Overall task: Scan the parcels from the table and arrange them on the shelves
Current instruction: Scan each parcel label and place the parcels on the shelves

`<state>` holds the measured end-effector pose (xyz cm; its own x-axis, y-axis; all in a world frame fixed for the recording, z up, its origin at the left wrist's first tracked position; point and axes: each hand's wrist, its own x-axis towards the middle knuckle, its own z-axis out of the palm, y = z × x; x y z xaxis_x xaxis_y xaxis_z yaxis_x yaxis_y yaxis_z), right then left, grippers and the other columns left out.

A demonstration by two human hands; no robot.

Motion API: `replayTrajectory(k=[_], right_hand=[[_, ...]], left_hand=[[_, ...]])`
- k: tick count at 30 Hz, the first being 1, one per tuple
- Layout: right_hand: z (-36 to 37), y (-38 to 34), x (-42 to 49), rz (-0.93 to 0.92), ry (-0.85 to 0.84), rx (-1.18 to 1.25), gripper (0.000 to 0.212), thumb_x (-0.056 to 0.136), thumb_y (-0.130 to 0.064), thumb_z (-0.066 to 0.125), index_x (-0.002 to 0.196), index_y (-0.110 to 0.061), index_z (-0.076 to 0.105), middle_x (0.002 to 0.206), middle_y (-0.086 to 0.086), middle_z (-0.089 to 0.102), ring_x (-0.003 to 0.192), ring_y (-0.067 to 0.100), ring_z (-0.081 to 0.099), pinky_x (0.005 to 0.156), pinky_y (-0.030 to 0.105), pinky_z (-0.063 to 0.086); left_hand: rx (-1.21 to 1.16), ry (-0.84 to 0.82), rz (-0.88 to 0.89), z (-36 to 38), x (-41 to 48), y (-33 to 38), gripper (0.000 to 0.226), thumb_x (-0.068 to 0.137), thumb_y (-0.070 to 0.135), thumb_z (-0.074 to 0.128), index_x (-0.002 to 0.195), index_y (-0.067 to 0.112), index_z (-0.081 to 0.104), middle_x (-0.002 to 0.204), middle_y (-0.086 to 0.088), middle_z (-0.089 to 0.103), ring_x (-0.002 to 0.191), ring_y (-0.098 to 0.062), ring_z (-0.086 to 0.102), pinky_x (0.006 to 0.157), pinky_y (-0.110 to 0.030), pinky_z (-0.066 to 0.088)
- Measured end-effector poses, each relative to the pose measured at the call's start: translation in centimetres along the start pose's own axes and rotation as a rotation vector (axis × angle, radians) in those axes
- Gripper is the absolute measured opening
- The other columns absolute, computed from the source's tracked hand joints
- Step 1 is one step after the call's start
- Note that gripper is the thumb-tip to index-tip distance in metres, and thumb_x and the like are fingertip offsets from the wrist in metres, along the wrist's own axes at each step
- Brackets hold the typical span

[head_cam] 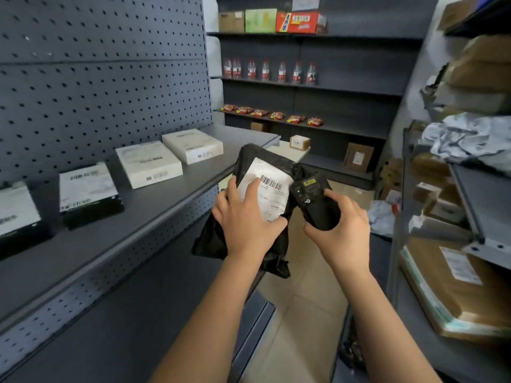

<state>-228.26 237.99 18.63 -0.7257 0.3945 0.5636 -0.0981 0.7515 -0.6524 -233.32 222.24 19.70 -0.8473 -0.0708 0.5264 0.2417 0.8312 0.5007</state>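
Observation:
My left hand (244, 217) grips a soft black parcel bag (265, 164) in mid-air, thumb and fingers over its white barcode label (269, 186). My right hand (340, 225) holds a black handheld scanner (313, 200) right beside the label, its head pointed toward the barcode. The dark grey shelf (154, 217) to my left carries several flat boxes: two white ones (149, 167) (193, 145) and two black-sided ones (88, 192) (16, 214).
A rack on the right holds brown and grey parcels (470, 139) and a large flat carton (456, 294). The back shelves carry bottles (265, 70), snack packs (272, 115) and boxes (300, 22). A small carton (299, 142) sits on a table (284, 152) ahead. Tiled floor runs between the shelves.

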Motion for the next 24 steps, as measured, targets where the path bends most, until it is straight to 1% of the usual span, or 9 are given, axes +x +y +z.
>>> replayTrajectory(k=[4, 7, 13, 16, 18, 21, 22, 24], right_hand=[[2.5, -0.1, 8.7, -0.053, 0.027, 0.037, 0.072, 0.064, -0.022, 0.083, 0.130, -0.023, 0.055, 0.122, -0.002, 0.060, 0.112, 0.021, 0.046, 0.088, 0.024, 0.034], [4.5, 0.2, 13.6, -0.073, 0.017, 0.053, 0.074, 0.063, -0.022, 0.084, 0.131, -0.023, 0.054, 0.124, -0.001, 0.059, 0.115, 0.021, 0.046, 0.090, 0.022, 0.034], [8.8, 0.8, 22.1, -0.150, -0.030, 0.118, 0.075, 0.063, -0.021, 0.085, 0.132, -0.022, 0.054, 0.123, -0.001, 0.059, 0.116, 0.023, 0.046, 0.088, 0.021, 0.034], [11.6, 1.1, 26.5, -0.199, -0.074, 0.152, 0.075, 0.063, -0.020, 0.085, 0.131, -0.024, 0.054, 0.123, -0.001, 0.059, 0.116, 0.020, 0.045, 0.091, 0.025, 0.038], [13.7, 1.2, 29.3, -0.229, -0.133, 0.172, 0.077, 0.063, -0.021, 0.086, 0.132, -0.026, 0.053, 0.123, -0.002, 0.059, 0.115, 0.018, 0.046, 0.094, 0.029, 0.044], [17.0, 1.3, 32.9, -0.304, -0.236, 0.219, 0.077, 0.060, -0.022, 0.086, 0.130, -0.025, 0.054, 0.118, -0.003, 0.061, 0.112, 0.020, 0.051, 0.094, 0.038, 0.048], [18.2, 1.3, 33.8, -0.328, -0.269, 0.234, 0.076, 0.059, -0.023, 0.086, 0.128, -0.024, 0.056, 0.116, -0.002, 0.062, 0.110, 0.021, 0.052, 0.093, 0.037, 0.049], [20.3, 1.3, 35.3, -0.384, -0.329, 0.256, 0.073, 0.056, -0.024, 0.088, 0.123, -0.022, 0.059, 0.112, -0.001, 0.064, 0.105, 0.021, 0.056, 0.087, 0.032, 0.049]], left_hand=[[-0.014, 0.057, 0.005, 2.1, 8.3, 1.8, 0.085, 0.061, 0.051, 0.074, 0.137, 0.034, 0.041, 0.154, -0.006, 0.024, 0.130, -0.031, 0.022, 0.110, -0.047, 0.016], [0.005, 0.077, -0.029, 3.5, 12.8, 2.6, 0.084, 0.062, 0.050, 0.073, 0.137, 0.034, 0.041, 0.154, -0.008, 0.025, 0.131, -0.033, 0.023, 0.111, -0.048, 0.015], [0.040, 0.157, -0.116, 6.5, 20.1, 3.1, 0.083, 0.059, 0.052, 0.072, 0.134, 0.032, 0.043, 0.148, -0.008, 0.031, 0.126, -0.034, 0.027, 0.110, -0.048, 0.021], [0.085, 0.192, -0.187, 8.0, 23.4, 2.9, 0.084, 0.059, 0.053, 0.072, 0.134, 0.032, 0.043, 0.147, -0.008, 0.032, 0.125, -0.035, 0.028, 0.109, -0.049, 0.023], [0.104, 0.212, -0.261, 9.0, 25.3, 2.6, 0.084, 0.060, 0.052, 0.072, 0.135, 0.031, 0.042, 0.148, -0.009, 0.031, 0.125, -0.036, 0.028, 0.110, -0.048, 0.022], [0.126, 0.220, -0.409, 10.3, 27.4, 2.3, 0.084, 0.063, 0.052, 0.072, 0.137, 0.031, 0.040, 0.153, -0.012, 0.023, 0.130, -0.037, 0.023, 0.110, -0.047, 0.017], [0.133, 0.221, -0.456, 10.7, 27.9, 2.2, 0.084, 0.064, 0.052, 0.072, 0.138, 0.031, 0.040, 0.155, -0.014, 0.018, 0.131, -0.038, 0.021, 0.110, -0.048, 0.016], [0.146, 0.222, -0.541, 11.5, 28.9, 1.8, 0.084, 0.067, 0.051, 0.073, 0.140, 0.030, 0.037, 0.158, -0.016, 0.008, 0.133, -0.039, 0.018, 0.110, -0.048, 0.015]])
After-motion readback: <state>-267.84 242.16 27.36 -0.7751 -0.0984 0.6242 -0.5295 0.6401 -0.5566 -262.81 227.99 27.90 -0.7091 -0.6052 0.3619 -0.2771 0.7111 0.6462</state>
